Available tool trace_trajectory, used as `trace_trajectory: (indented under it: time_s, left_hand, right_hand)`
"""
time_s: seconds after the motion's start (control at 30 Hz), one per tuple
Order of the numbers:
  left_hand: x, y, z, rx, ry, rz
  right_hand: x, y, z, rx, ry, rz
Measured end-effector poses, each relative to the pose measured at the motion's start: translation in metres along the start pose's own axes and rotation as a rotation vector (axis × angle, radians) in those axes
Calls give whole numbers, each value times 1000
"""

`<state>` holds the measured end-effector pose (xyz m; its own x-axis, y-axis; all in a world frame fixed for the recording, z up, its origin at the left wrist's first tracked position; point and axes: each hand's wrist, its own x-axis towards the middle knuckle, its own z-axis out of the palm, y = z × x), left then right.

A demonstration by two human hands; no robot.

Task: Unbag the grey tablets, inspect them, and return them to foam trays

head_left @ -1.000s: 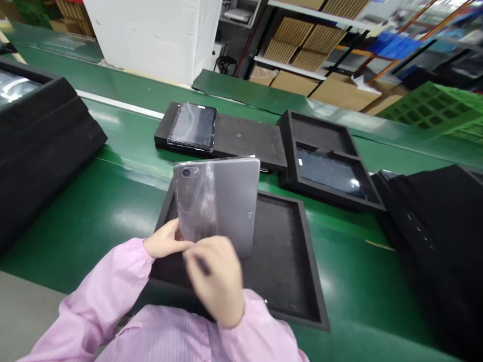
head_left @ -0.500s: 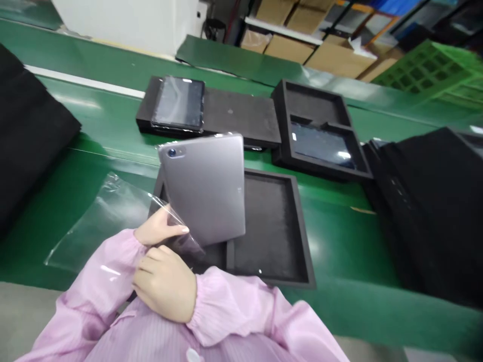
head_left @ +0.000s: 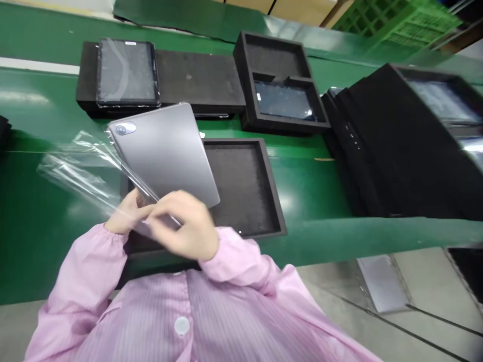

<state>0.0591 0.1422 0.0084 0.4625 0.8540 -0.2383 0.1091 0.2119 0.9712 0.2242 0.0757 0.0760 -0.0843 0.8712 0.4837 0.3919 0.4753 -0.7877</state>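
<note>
Left hand has the grey tablet by its lower-left edge: thumb on the near side, other fingers mostly hidden behind, pinching it. Tablet slants up and right from those fingers, back toward the camera, lens corner above them. Clear film runs from the left fingers out to upper left. Right hand is blurred: thumb and forefinger curled in a loop in front of the tablet's lower edge, tips near the left thumb; can't tell if they're pinching film. Below both hands' fingers: black foam tray on green counter. Beyond the fingers: second tablet on black slab.
</note>
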Motion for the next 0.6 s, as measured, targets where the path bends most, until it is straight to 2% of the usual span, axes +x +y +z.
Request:
trace_trajectory:
  time_s: [0.13,0.23,0.33,0.5,0.6]
  left_hand:
    - [1,-1,1,-96,-21,-5]
    - [1,-1,1,-130,-40,-10]
    - [0,-2,0,-144,-25,3]
    - [-1,-1,-1,-190,-23,6]
    - [-1,-2,-2,-167,-44,-10]
  right_hand:
    - [8,34,-61,-136,242,297]
    - [-2,63,-84,-162,338,494]
    - [-15,78,-88,-63,307,631]
    - [-28,72,-70,-42,7,744]
    - [-35,69,-63,45,-4,760]
